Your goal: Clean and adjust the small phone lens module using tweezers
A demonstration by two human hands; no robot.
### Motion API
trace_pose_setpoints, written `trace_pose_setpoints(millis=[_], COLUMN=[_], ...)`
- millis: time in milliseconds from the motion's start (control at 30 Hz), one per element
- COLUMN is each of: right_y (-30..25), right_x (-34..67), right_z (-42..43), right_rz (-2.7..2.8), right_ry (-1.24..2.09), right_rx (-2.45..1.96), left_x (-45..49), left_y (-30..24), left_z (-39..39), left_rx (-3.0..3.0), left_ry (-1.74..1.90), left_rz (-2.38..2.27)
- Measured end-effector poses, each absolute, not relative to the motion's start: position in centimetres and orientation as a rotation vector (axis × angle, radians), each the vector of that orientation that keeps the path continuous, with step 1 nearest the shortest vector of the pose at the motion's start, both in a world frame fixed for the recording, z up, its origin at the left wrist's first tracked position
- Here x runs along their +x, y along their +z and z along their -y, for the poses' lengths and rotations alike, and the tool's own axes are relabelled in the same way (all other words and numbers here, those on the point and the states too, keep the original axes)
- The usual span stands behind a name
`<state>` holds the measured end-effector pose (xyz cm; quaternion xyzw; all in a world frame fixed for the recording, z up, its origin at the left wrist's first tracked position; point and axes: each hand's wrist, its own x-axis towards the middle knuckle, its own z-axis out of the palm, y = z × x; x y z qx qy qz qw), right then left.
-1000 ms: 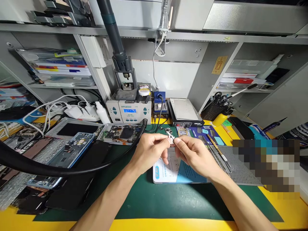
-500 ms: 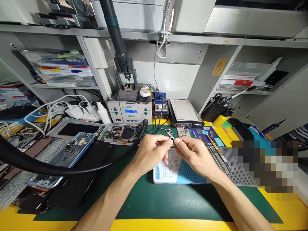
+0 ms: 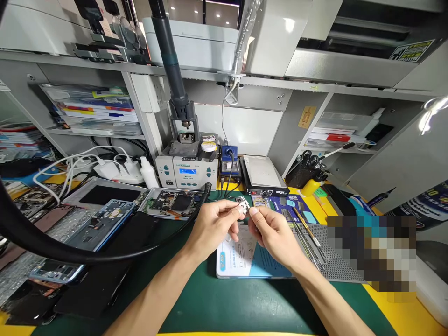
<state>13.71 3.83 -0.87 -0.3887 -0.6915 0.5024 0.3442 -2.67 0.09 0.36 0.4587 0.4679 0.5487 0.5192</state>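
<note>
I see the desk [image 3: 210, 303] with a rework station [image 3: 187, 170] at the back, its label too small to read. Above a blue-and-white card [image 3: 241, 261], my left hand [image 3: 210, 228] and right hand [image 3: 275, 233] meet, each grip pinching the small metal part [image 3: 243, 205] between them.

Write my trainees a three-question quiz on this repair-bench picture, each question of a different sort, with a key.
1. True or false: the left hand and the right hand both pinch the small metal part.
2. What lies on the green mat just below the hands? A. a blue-and-white card B. a red mug C. a keyboard
3. Fill in: the opened blue phone lies to the person's ____.
Key: 1 true; 2 A; 3 left.
</note>
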Motion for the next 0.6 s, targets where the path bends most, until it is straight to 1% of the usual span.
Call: trace_pose_setpoints(millis=[167,433,600], right_y=[-0.6,0.4,0.6], right_x=[13.4,13.9,14.6], right_z=[-3.5,-3.1,-2.7], right_rz=[1.64,1.441,1.402], right_ry=[1.35,1.457,1.408], right_rx=[-0.971,-0.832,-0.79], left_x=[-3.2,-3.0,-2.9], left_y=[0.8,1.2,1.2], left_z=[-0.1,0.6,0.9], left_rx=[1.068,1.177,1.211], left_ry=[1.423,1.463,1.474], left_rz=[-1.137,-1.132,-1.162])
